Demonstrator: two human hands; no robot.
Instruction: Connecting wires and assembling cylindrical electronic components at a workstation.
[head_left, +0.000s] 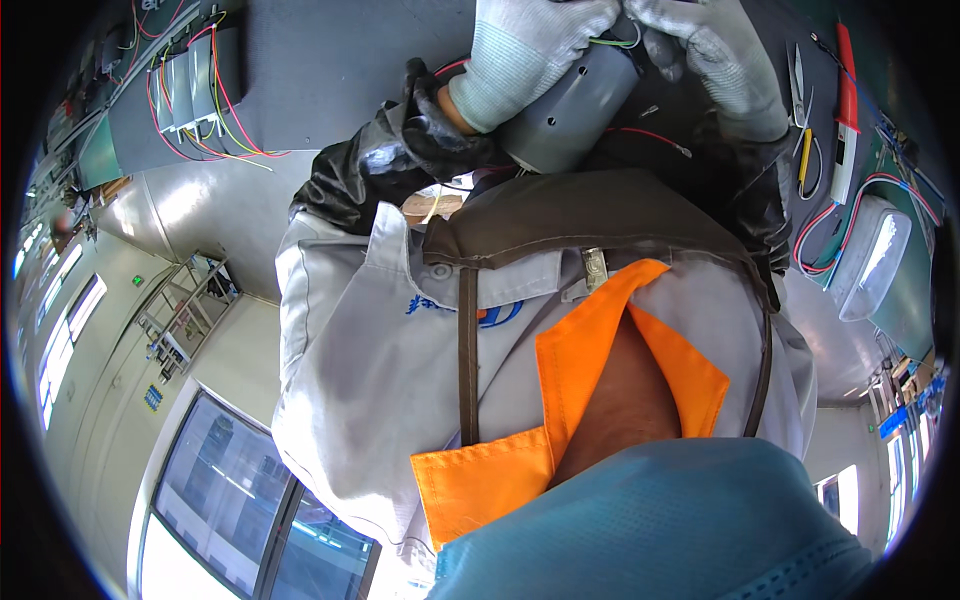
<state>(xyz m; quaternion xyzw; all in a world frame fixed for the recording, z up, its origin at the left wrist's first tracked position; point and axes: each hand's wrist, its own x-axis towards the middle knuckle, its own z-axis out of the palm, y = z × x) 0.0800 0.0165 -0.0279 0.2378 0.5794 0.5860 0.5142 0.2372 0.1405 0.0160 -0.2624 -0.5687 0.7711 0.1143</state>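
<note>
My left hand (530, 55), in a white knit glove, is closed at the top edge of the view, over a dark grey metal housing (575, 115) with small holes in its side. A thin green wire (618, 42) runs out from under its fingers and loops toward my right hand (715, 60). That hand, gloved alike, has its fingers bent together just right of the left one. The top edge cuts off part of both hands, so what the right fingertips hold is hidden. A red wire (650, 135) with a small metal end trails from the housing across the dark grey worktop.
Several grey housings (195, 90) with red and yellow wires stand at the left. On the right lie scissors (797, 85), a red-and-white tool (846, 110), a yellow-handled tool (805, 160) and a pale oblong casing (872, 258) with wires. The worktop (330, 60) ends close to my body.
</note>
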